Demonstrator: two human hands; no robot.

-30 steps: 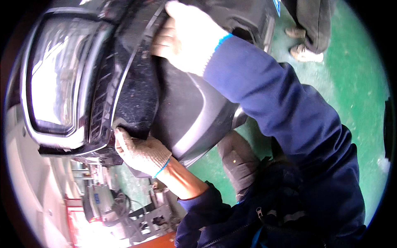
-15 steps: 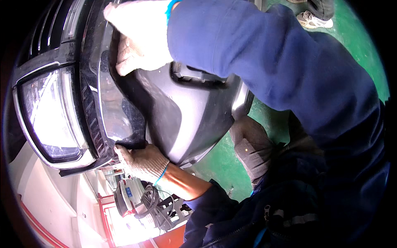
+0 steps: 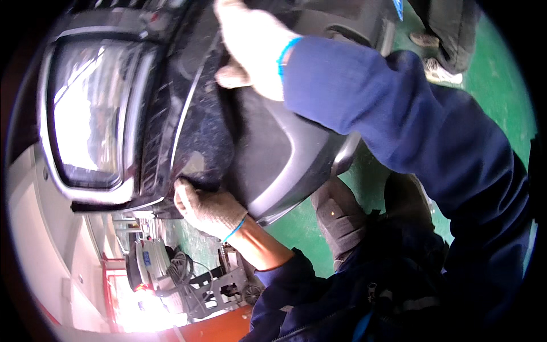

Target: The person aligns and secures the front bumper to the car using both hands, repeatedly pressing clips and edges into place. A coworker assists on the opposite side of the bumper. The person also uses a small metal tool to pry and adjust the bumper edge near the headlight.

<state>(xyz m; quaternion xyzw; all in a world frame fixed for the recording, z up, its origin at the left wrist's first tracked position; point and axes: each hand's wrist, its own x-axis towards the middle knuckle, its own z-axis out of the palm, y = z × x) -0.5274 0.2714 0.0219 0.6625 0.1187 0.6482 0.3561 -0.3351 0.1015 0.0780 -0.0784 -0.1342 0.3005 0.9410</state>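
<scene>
bracing my left hand (image 3: 208,208) closed on the bumper panel's (image 3: 273,154) near edge, my right hand (image 3: 250,45) gripping its far rim to steady it beside the headlamp (image 3: 91,114).

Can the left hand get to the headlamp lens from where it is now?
Probably yes. The left hand grips the dark panel's lower edge right beside the headlamp lens, and nothing lies between them.

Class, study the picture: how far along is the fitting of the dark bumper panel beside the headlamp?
Done: the dark bumper panel already lies against the grille beside the headlamp. In hand: the gloved right hand presses on its upper part, while the gloved left hand grips its lower edge. Left: no fastener or tool is in view, so it looks held by hand alone; whether it is fully seated cannot be told.
</scene>
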